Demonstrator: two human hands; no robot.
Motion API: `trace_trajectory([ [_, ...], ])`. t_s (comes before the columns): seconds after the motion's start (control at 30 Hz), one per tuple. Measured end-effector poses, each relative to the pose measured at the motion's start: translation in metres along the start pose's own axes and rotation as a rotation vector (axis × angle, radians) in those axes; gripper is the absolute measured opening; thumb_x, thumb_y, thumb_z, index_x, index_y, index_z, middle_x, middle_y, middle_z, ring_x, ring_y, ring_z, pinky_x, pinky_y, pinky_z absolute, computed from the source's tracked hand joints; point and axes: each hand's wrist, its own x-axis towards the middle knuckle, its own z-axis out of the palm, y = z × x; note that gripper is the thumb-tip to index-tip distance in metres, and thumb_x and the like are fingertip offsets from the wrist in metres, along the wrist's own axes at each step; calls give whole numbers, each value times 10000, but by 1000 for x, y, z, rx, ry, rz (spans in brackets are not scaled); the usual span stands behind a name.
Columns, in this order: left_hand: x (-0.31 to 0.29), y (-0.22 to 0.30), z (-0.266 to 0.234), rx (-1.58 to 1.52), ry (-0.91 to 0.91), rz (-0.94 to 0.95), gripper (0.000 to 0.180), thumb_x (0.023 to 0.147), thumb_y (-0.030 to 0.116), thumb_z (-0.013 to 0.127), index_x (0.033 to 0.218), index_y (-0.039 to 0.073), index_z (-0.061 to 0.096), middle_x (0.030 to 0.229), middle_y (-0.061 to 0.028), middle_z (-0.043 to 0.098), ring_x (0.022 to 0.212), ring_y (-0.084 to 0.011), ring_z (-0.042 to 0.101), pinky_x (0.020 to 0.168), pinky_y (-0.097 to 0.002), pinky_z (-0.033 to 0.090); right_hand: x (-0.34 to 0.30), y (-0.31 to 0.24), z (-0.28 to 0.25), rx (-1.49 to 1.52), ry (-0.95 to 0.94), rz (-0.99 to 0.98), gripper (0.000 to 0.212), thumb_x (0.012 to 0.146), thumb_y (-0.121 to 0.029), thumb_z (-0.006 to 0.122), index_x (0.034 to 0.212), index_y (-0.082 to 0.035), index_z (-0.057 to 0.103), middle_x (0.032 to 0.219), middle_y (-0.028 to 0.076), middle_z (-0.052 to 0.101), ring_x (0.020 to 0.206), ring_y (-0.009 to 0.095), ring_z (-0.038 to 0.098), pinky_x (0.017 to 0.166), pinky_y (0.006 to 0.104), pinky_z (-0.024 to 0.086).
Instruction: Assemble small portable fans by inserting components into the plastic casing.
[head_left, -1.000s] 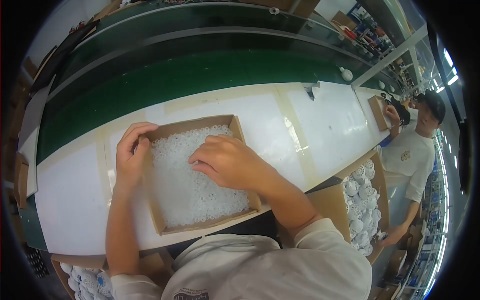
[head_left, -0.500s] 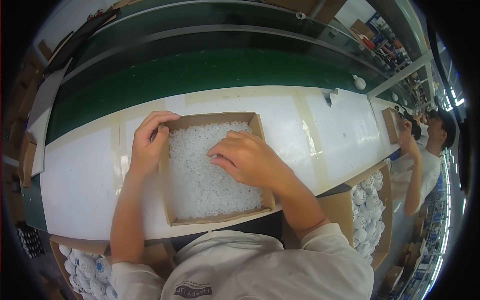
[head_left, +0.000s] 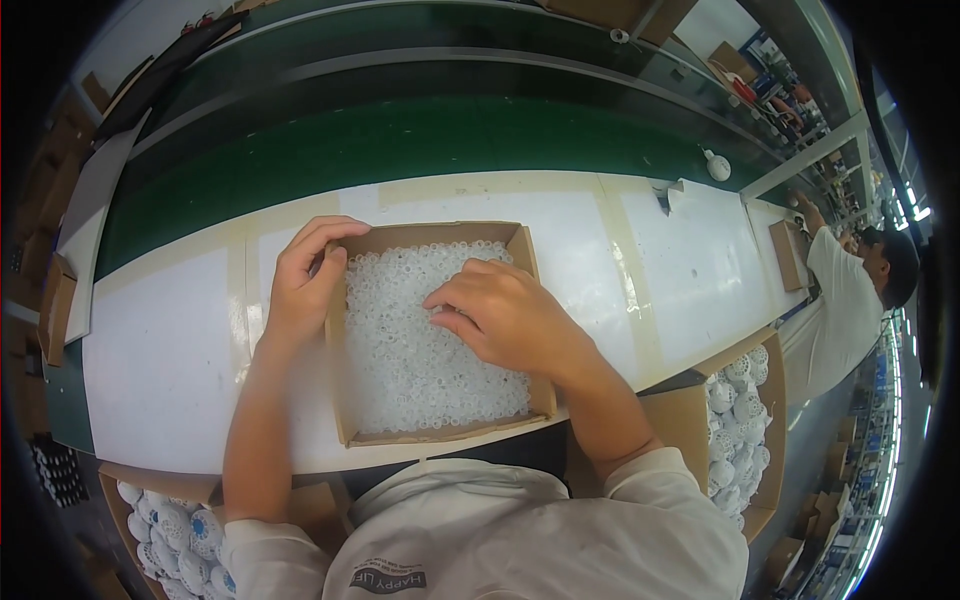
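On the white table lies a shallow cardboard box, filled with many small translucent plastic rings. My left hand is at the box's far left corner, its bent fingers over the rim and thumb against the side. Above the middle of the rings, my right hand has its fingers curled, with thumb and index finger brought close together. Whatever lies between those fingertips is too small to make out.
A carton of white perforated round parts stands at the right, another carton of similar parts at the lower left. Beyond the white table runs a green belt. A co-worker stands at the far right near a small cardboard box.
The view has shifted slightly, so the box and both hands appear a little further right. My hands keep nearly the same pose. The co-worker has leaned and reached an arm further away.
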Motion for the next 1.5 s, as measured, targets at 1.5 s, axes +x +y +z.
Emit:
trace_trajectory([
  [1.5,-1,3,2,26,27,33,258,952,36,499,1116,26,697,1167,-60,628,1034,-153,552,884,-264,419,-4,4,-2,32,-2,-64,68,837,-100,742,872,-43,729,870,82,696,878,280,626,807,389,510],
])
